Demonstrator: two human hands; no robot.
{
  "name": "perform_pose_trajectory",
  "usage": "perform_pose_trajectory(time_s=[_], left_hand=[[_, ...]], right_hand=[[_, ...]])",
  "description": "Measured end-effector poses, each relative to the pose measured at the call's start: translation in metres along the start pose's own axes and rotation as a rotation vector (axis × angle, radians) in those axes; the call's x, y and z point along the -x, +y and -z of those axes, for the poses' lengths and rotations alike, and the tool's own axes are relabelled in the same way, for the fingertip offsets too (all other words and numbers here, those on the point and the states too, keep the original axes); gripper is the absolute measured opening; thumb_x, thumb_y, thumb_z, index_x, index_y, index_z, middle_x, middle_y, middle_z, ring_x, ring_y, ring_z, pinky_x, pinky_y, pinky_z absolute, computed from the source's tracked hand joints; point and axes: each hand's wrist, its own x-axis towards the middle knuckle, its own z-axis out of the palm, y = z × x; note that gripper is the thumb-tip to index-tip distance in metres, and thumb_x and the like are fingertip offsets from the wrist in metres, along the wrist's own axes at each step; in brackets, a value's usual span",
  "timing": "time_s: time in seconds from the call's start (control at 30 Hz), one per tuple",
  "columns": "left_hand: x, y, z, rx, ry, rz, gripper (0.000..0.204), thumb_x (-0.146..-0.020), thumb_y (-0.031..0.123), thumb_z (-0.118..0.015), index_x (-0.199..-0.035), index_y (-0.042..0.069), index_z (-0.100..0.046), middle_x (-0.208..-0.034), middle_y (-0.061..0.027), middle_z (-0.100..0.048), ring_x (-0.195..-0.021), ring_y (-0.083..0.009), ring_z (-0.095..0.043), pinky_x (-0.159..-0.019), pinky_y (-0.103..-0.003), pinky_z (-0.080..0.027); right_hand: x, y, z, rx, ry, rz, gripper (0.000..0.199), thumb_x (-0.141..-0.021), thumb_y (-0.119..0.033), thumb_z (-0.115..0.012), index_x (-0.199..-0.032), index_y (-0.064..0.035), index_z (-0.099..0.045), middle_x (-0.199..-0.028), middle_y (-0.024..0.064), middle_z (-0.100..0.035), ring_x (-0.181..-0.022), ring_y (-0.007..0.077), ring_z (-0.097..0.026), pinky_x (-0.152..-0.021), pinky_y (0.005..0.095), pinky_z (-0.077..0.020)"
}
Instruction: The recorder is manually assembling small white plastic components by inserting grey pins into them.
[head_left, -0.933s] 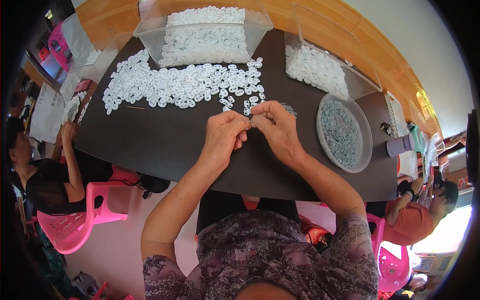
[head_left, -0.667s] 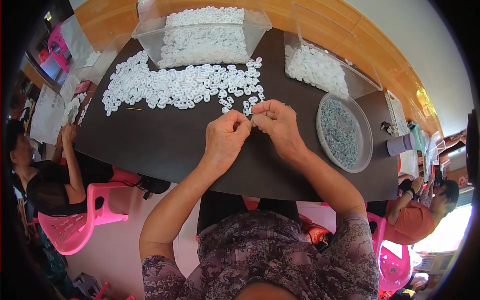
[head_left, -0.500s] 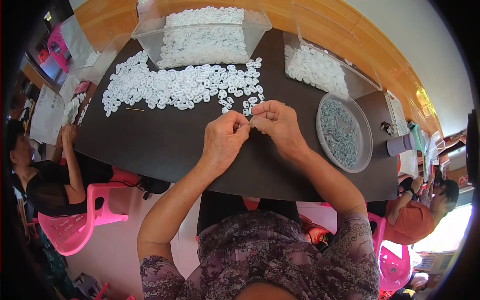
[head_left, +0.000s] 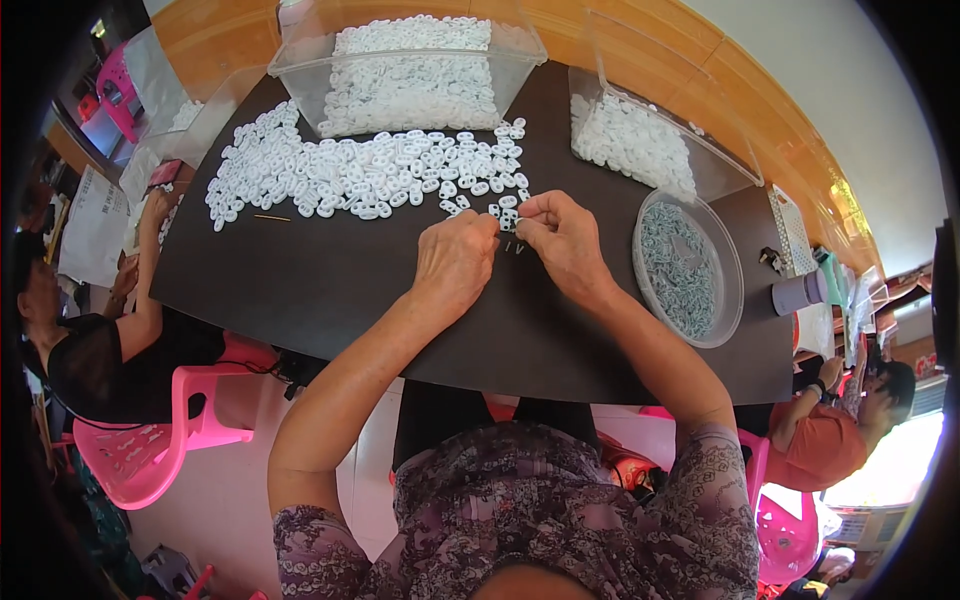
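Note:
My left hand (head_left: 458, 262) is closed above the dark table, thumb and forefinger together at the edge of a pile of small white oval plastic pieces with two holes (head_left: 370, 170). Whatever it holds is hidden by the fingers. Just to its right, my right hand (head_left: 567, 248) pinches with thumb and forefinger beside a few of the white pieces. What sits in that pinch is too small to make out. Between the two hands, a few tiny pale metal pins or screws (head_left: 513, 248) lie on the table.
Behind the pile stands a large clear bin (head_left: 300, 90) full of white pieces; another clear bin (head_left: 728, 165) stands at the right. A round tub (head_left: 737, 300) holds many small grey-green screw-like parts. A thin brass-coloured stick (head_left: 272, 217) lies left. People sit at both sides.
My hands have moved apart; earlier their fingertips met. Tiny metal pins now show on the table between them. The person on the left has raised an arm.

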Motion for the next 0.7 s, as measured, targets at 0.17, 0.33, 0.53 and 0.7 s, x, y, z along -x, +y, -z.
perform_pose_trajectory(time_s=[0.17, 0.33, 0.53, 0.7], left_hand=[[0.001, 0.006, 0.008, 0.083, -0.017, 0.077, 0.014, -0.075, 0.002, -0.063, -0.088, 0.003, -0.063, -0.078, -0.0134, -0.062, -0.073, -0.0281, -0.062, -0.063, -0.035, -0.048], [0.006, 0.003, 0.011, 0.2, 0.04, 0.151, 0.009, -0.077, 0.003, -0.064, -0.086, 0.002, -0.065, -0.074, -0.0088, -0.063, -0.063, -0.0171, -0.058, -0.058, -0.028, -0.045], [0.009, 0.015, 0.022, 0.455, -0.003, 0.374, 0.009, -0.076, 0.006, -0.065, -0.083, 0.002, -0.063, -0.072, -0.0118, -0.06, -0.064, -0.0235, -0.06, -0.059, -0.033, -0.046], [0.02, 0.026, 0.026, 0.462, 0.047, 0.316, 0.008, -0.077, 0.006, -0.065, -0.083, 0.001, -0.063, -0.072, -0.0107, -0.06, -0.062, -0.0203, -0.058, -0.057, -0.031, -0.045]], right_hand=[[0.001, 0.005, 0.002, -0.037, 0.0, 0.002, 0.017, -0.079, -0.005, -0.062, -0.092, 0.0046, -0.057, -0.077, 0.0095, -0.063, -0.071, 0.0142, -0.059, -0.065, 0.0282, -0.0481], [0.005, -0.001, -0.004, -0.059, -0.023, 0.018, 0.014, -0.08, 0.0, -0.061, -0.093, 0.0045, -0.057, -0.079, 0.0053, -0.062, -0.07, 0.0083, -0.058, -0.061, 0.0216, -0.047], [0.009, -0.007, -0.007, -0.14, -0.036, -0.038, 0.019, -0.077, -0.003, -0.063, -0.093, 0.0051, -0.057, -0.078, 0.0067, -0.062, -0.07, 0.0101, -0.057, -0.064, 0.0244, -0.0463], [0.021, -0.017, -0.015, -0.219, -0.081, -0.034, 0.017, -0.08, -0.001, -0.062, -0.095, 0.0048, -0.057, -0.082, 0.0056, -0.062, -0.074, 0.0086, -0.058, -0.065, 0.0218, -0.0462]])
